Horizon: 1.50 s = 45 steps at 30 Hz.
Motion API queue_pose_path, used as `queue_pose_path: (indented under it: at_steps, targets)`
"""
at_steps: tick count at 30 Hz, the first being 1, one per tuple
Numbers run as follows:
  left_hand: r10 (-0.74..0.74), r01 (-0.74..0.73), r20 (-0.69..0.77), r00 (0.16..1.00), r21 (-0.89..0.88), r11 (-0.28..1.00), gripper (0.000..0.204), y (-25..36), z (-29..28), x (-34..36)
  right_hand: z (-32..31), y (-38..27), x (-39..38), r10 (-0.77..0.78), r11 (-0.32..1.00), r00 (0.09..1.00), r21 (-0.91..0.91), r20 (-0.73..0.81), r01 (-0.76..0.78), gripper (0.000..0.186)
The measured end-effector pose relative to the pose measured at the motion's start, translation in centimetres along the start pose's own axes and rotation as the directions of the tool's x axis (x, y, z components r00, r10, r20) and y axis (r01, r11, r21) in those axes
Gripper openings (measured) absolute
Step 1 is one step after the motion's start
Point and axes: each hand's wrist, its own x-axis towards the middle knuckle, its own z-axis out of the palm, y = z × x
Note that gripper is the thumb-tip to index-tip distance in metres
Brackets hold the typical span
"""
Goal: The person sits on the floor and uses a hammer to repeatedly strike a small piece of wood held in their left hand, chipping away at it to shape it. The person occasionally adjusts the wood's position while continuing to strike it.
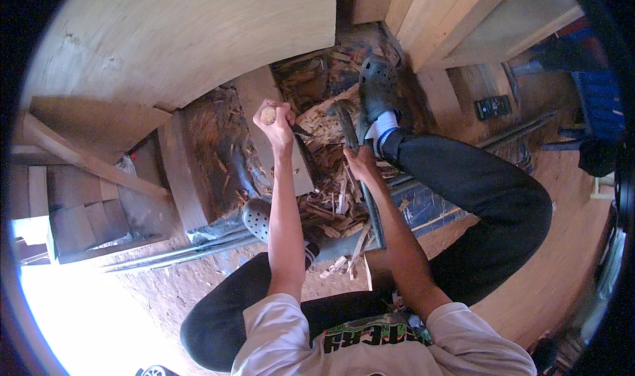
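Note:
My left hand point(279, 123) is closed in a fist over the pale plank. A light, rounded end of what looks like a wooden handle point(268, 115) shows in its grip; the rest of it is hidden. To the right, my right hand point(360, 162) is wrapped round a long dark bar with a hooked end point(348, 126). The bar's lower part runs down past my right forearm. Under both hands lies a pale plank point(254, 91), with broken wood chips point(340, 191) beside it and between my feet.
A large wooden panel point(198, 39) fills the upper left. Timber boards point(450, 19) stand at the upper right, near a black remote control point(492, 107). My dark clogs point(378, 78) flank the chips. Dark pipes or rods point(198, 247) cross the dirt floor.

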Motion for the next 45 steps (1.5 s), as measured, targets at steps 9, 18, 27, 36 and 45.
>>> queue_pose_path:
  at_steps: [9, 18, 27, 36, 45]
  targets:
    - [-0.05, 0.071, 0.159, 0.986, -0.129, 0.989, 0.014, -0.3, -2.3, 0.4, -1.9, -1.4, -0.7, 0.018, 0.997, 0.999, 0.078, -0.026, -0.016, 0.053]
    - [-0.173, 0.188, 0.105, 0.979, -0.154, 0.97, 0.013, 1.3, -1.1, 2.5, -1.8, -0.8, -0.3, -0.117, 0.989, 0.99, 0.077, -0.079, 0.123, 0.042]
    - [-0.1, 0.161, 0.239, 0.966, -0.255, 0.953, 0.013, 0.4, -1.4, 1.9, -0.3, 0.8, 0.5, -0.153, 0.988, 0.969, -0.003, -0.195, 0.156, 0.041]
    - [-0.074, 0.138, 0.355, 0.932, -0.157, 0.978, 0.012, 0.0, -1.6, 2.0, -3.8, -3.4, -1.6, 0.004, 0.996, 1.0, 0.09, 0.028, -0.006, 0.043]
    - [-0.114, 0.176, 0.261, 0.959, -0.224, 0.959, 0.015, 0.3, -0.7, 0.9, -2.8, -2.7, -1.3, -0.082, 0.987, 0.992, 0.129, -0.094, 0.094, 0.037]
